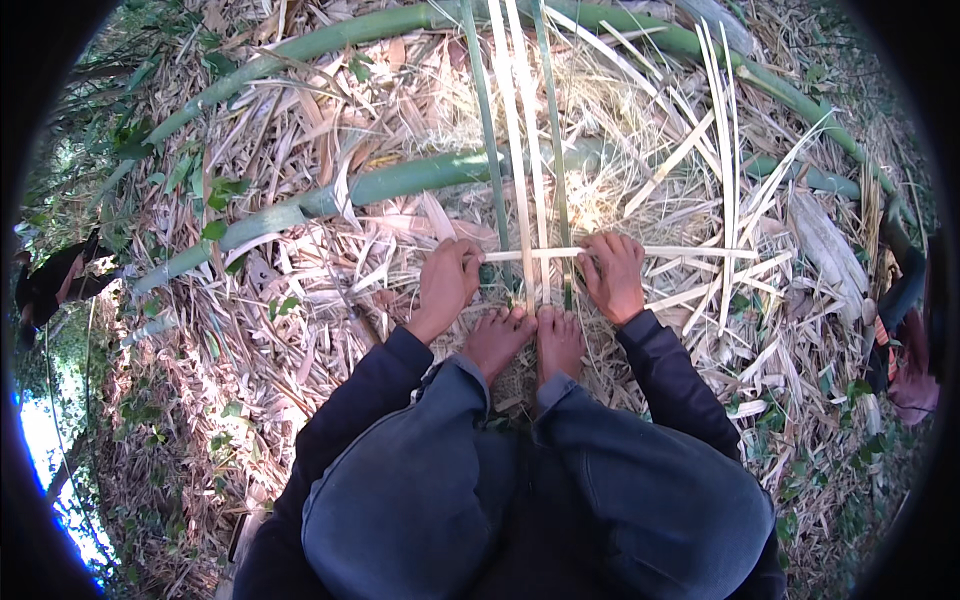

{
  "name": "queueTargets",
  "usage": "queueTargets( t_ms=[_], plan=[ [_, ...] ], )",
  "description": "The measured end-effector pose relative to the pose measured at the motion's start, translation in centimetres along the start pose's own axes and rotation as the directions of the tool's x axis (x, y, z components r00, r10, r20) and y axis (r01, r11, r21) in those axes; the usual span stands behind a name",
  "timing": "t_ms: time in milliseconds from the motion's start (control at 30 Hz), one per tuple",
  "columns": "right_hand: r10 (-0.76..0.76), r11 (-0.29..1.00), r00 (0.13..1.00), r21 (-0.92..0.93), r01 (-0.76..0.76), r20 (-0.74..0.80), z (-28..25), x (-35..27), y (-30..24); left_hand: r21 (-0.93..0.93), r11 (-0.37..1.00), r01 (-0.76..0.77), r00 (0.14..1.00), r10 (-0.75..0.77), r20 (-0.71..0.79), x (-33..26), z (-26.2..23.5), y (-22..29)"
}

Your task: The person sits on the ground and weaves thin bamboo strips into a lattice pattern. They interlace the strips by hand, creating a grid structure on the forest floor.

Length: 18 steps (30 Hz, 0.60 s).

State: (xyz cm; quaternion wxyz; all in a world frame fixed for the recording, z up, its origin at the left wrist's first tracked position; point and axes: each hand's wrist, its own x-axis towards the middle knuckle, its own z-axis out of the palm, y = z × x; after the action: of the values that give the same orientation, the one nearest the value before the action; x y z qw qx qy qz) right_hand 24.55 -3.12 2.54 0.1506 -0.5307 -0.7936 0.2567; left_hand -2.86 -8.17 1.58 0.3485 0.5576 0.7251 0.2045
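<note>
A pale bamboo strip [700, 252] lies crosswise in front of my feet. My left hand [448, 285] pinches it near its left end between thumb and fingers. My right hand [612, 275] grips the same strip farther right, with a length sticking out beyond the fingers. Between the hands it crosses two pale lengthwise strips [517, 160] and two green ones [554, 130], which run away from me side by side. I cannot make out at each crossing which lies on top. My bare feet [500, 340] rest at the near ends of the lengthwise strips.
Thick green bamboo stalks [400, 180] lie across the ground beyond my hands. More loose pale strips [728, 170] are scattered at the right. Dry leaves [300, 360] cover the ground. Dark and reddish cloth-like shapes [910, 370] show at the right rim.
</note>
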Motion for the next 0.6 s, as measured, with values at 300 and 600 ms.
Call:
queueTargets(
  t_ms=[300, 600],
  plan=[
    [0.017, 0.999, 0.999, -0.027, -0.017, 0.03, 0.3, -0.4, 0.2, -0.044, 0.998, 0.042, 0.999, -0.041, 0.02, -0.5, -0.3, -0.3],
    [-0.001, 1.0, 0.999, -0.028, 0.002, 0.034, 0.5, -0.5, 0.8, -0.048, 0.992, 0.119, 0.989, -0.123, -0.087, -2.3, -1.3, -1.9]
  ],
)
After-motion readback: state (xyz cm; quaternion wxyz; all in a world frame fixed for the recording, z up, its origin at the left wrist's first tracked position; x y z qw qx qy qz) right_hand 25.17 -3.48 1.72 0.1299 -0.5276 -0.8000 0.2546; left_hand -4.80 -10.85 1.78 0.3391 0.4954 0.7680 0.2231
